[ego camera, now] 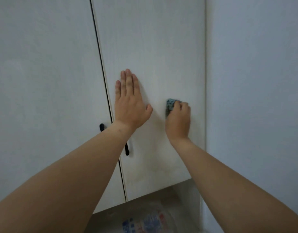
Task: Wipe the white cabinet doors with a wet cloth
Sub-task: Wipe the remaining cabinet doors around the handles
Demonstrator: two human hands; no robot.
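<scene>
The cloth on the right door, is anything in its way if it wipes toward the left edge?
Yes. The left hand rests flat on the right door, left of the cloth gripped by the right hand.

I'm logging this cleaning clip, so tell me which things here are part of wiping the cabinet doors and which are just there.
Part of the job:
right door
left door
blue cloth, gripped by right hand
left hand, flat on the right door

Just there:
black handles
plastic bag below
wall

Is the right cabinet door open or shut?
Shut: the right door lies flush with the left door, only a thin dark seam between them.
</scene>
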